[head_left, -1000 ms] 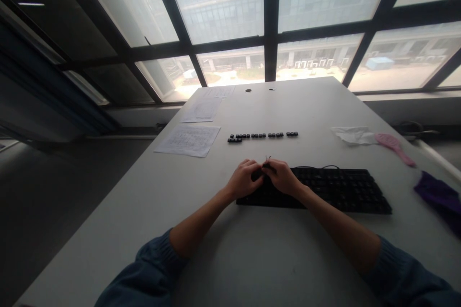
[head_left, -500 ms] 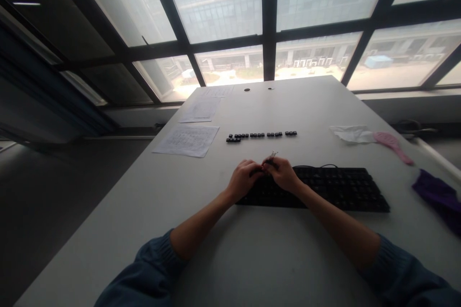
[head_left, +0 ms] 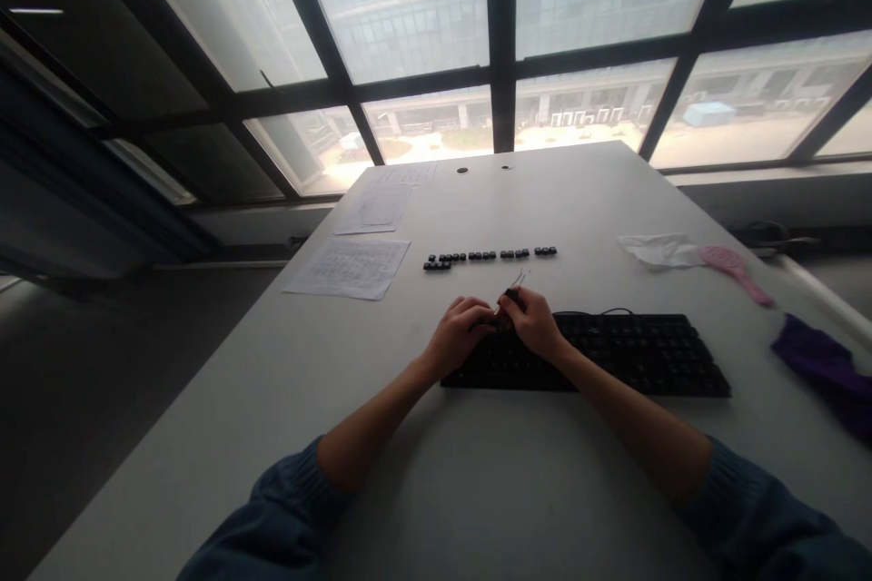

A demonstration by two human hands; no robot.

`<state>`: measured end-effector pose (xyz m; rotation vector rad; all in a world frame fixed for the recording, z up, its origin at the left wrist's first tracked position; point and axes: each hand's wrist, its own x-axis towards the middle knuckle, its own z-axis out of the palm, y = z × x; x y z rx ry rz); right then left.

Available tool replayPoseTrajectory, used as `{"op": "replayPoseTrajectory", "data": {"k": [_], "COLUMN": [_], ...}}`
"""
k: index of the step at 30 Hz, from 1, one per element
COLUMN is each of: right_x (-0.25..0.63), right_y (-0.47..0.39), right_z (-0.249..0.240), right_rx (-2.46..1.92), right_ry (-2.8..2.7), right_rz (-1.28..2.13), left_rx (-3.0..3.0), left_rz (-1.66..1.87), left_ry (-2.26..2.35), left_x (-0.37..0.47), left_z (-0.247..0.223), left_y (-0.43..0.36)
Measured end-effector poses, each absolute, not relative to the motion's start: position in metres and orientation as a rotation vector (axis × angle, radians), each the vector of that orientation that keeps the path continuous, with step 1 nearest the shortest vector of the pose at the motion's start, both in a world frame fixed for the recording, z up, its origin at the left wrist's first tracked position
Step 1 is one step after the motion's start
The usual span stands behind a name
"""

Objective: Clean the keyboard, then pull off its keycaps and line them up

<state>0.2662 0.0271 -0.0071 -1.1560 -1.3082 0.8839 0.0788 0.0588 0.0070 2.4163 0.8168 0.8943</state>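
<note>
A black keyboard (head_left: 633, 354) lies on the white table, and both my hands are over its left part. My right hand (head_left: 538, 324) is closed around a keycap puller (head_left: 520, 278), whose thin wire prongs stick up past the fingers. Close beside it, my left hand (head_left: 458, 338) has its fingers curled together at the keyboard's back left. What the left fingertips hold, if anything, is hidden. Behind the hands, several black keycaps (head_left: 482, 255) sit in small groups along a row, with a shorter row (head_left: 437, 266) in front at the left.
Printed paper sheets (head_left: 349, 269) lie to the left. On the right are a crumpled white tissue (head_left: 660, 250), a pink hairbrush-shaped thing (head_left: 734, 270) and a purple cloth (head_left: 821, 368). The keyboard's cable (head_left: 617, 310) curves behind it. Windows stand beyond the table.
My right hand has lifted slightly and drawn apart from the left fingertips, and the puller's wires show longer above it. The view has shifted a little.
</note>
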Motion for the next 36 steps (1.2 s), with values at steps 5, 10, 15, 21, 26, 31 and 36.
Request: {"op": "replayPoseTrajectory", "data": {"k": [5, 10, 15, 21, 26, 31, 36], "right_x": [0.266, 0.265, 0.266, 0.266, 0.265, 0.266, 0.266], "right_y": [0.029, 0.03, 0.03, 0.029, 0.029, 0.03, 0.029], "right_z": [-0.009, -0.011, -0.011, -0.009, -0.011, -0.012, -0.012], "right_rx": [-1.148, -1.154, -1.142, -1.141, -1.146, -1.143, -1.151], "right_ry": [-1.247, -1.229, -1.219, -1.232, -1.232, -1.248, -1.257], "right_rz": [0.91, 0.903, 0.923, 0.911, 0.919, 0.911, 0.908], "left_rx": [2.234, 2.074, 2.151, 2.441, 2.587, 2.597, 2.697], "left_rz": [0.99, 1.126, 1.225, 1.173, 1.118, 1.1, 0.972], "left_ry": [0.788, 0.947, 1.139, 1.106, 1.118, 1.123, 1.238], "left_x": [0.079, 0.073, 0.064, 0.064, 0.065, 0.064, 0.064], "left_z": [0.01, 0.008, -0.006, -0.015, -0.025, -0.032, -0.029], "left_y": [0.062, 0.09, 0.139, 0.185, 0.204, 0.209, 0.204]}}
